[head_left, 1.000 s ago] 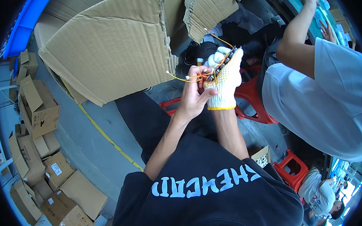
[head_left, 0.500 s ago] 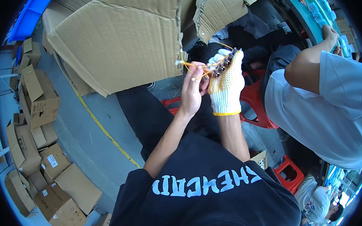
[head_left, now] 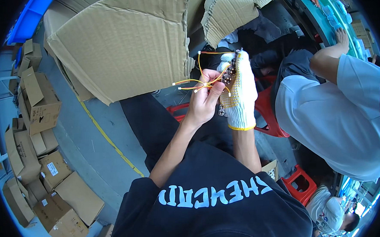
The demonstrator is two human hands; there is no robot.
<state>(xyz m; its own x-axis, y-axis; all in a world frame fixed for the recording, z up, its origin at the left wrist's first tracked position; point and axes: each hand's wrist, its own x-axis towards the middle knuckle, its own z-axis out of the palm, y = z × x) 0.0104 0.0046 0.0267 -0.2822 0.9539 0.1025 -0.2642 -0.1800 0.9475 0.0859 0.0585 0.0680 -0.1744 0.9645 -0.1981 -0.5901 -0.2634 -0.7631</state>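
Bare fingers of my left hand [head_left: 203, 102] pinch a bunch of thin yellow and red wires [head_left: 188, 81], whose small white plugs fan out to the left and upward. My right hand [head_left: 243, 88] wears a white knit glove with yellow dots and a yellow cuff. Its fingers curl around several small round, dark shiny parts [head_left: 227, 78]; the wires run toward these. A few similar round pieces [head_left: 222, 110] show lower, beside the glove's edge. Exactly what kind of part they are is too small to make out.
Large sheets of cardboard [head_left: 121, 45] stand just ahead on the left. Cardboard boxes [head_left: 43, 109] are piled along the left. A person in a white shirt [head_left: 327, 111] sits close on my right at a green bench [head_left: 317, 13]. Red stools [head_left: 298, 183] stand nearby.
The wires have spread out, with their plugs now reaching further left and up. My left thumb lies across the bunch, and round pieces now show below, between the hands.
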